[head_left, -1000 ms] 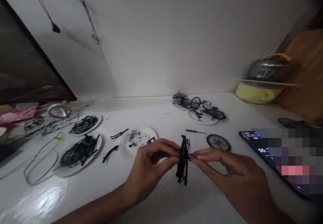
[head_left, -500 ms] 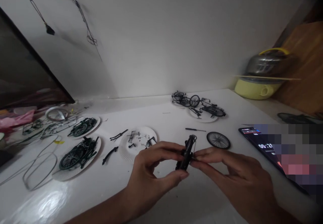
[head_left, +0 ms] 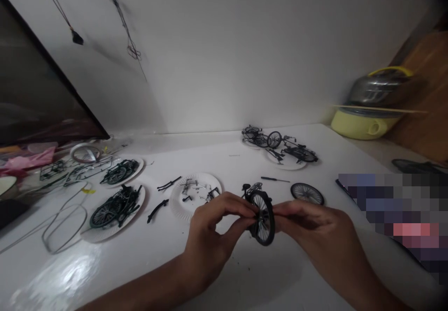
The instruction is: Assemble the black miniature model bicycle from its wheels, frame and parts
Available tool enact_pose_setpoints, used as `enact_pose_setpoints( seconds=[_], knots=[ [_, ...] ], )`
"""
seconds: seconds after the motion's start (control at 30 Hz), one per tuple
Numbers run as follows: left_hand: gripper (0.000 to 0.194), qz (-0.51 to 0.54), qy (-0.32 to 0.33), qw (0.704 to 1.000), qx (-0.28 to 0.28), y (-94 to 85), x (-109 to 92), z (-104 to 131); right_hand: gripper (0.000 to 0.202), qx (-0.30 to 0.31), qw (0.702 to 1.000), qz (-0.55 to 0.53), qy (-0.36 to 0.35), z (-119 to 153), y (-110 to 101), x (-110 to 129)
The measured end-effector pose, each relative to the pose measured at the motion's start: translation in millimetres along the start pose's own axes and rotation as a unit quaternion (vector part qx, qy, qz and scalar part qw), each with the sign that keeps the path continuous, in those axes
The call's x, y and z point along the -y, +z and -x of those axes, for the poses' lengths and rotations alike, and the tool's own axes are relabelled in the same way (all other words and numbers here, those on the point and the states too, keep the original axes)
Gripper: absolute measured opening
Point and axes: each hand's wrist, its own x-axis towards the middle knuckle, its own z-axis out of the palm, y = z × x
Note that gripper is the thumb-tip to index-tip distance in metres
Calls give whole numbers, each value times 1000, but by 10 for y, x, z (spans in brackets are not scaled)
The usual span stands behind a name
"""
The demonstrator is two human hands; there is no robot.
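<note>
Between my two hands, above the white table, is a small black model bicycle (head_left: 263, 229) with its spoked wheel turned toward me. My left hand (head_left: 215, 229) pinches it near the wheel's hub from the left. From the right, my right hand (head_left: 315, 229) has thumb and fingers pressed together at the wheel's far side; its fingertips are partly hidden behind the tyre. A loose spoked wheel (head_left: 307, 194) lies on the table just behind my right hand. Farther back is a thin black screwdriver (head_left: 275, 179).
A paper plate (head_left: 178, 203) holds small parts, with two curved black pieces (head_left: 158, 210) to its left. Plates with dark model bicycles (head_left: 115, 210) stand at left and back right (head_left: 297, 153). A phone (head_left: 385, 227) lies right, a yellow pot (head_left: 364, 124) behind, cables (head_left: 65, 208) left.
The model bicycle has been turned, so its spoked wheel now faces me more. My left fingers have moved to the hub area. The view has shifted slightly left.
</note>
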Motion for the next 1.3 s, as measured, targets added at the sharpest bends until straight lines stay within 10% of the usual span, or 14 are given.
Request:
enact_pose_setpoints(
  seconds=[0.37, 0.7, 1.3],
  knots=[
    [19, -159, 125, 979, 14, -40, 55, -48, 23, 73, 981, -139, 113, -8, 78, -53],
    [16, -132, 52, 990, -19, -1, 86, -36, 24, 73, 954, -230, 178, -24, 97, -130],
    [17, -225, 147, 963, 23, -37, 234, -107, 38, 112, 946, -262, 155, -42, 102, -119]
  ],
)
